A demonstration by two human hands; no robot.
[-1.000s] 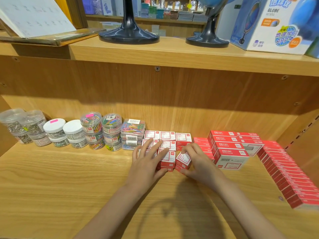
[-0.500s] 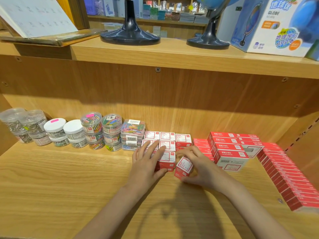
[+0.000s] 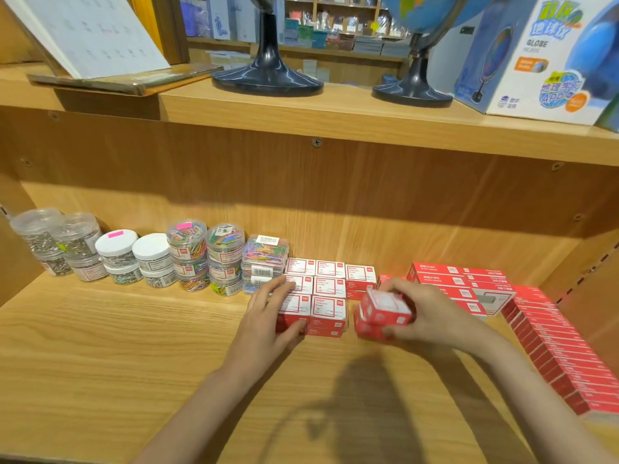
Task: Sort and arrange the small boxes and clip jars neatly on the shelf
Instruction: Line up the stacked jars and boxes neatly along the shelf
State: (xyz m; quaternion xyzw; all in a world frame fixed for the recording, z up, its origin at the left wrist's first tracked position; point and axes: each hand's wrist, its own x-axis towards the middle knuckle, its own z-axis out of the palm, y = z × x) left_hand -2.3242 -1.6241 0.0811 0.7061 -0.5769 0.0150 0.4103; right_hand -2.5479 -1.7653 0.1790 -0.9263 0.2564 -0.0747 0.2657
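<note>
A block of small red-and-white boxes (image 3: 328, 298) stands in rows at the middle of the wooden shelf (image 3: 117, 346). My left hand (image 3: 268, 316) grips the block's front-left box, thumb on its front face and fingers over its top. My right hand (image 3: 425, 313) holds a small stack of red boxes (image 3: 382, 313) just right of the block, its top box tilted. Clip jars (image 3: 187, 254) stand in stacked pairs along the back left, some with coloured clips, some with metal ones.
Larger red boxes (image 3: 452, 283) are stacked behind my right hand. A long row of flat red boxes (image 3: 562, 349) runs along the right wall. On the upper shelf stand two globe bases (image 3: 268, 75) and a globe carton (image 3: 542, 58).
My right hand has lifted and tilted the red boxes it holds, drawing them slightly right of the block. My left hand stays on the front-left box.
</note>
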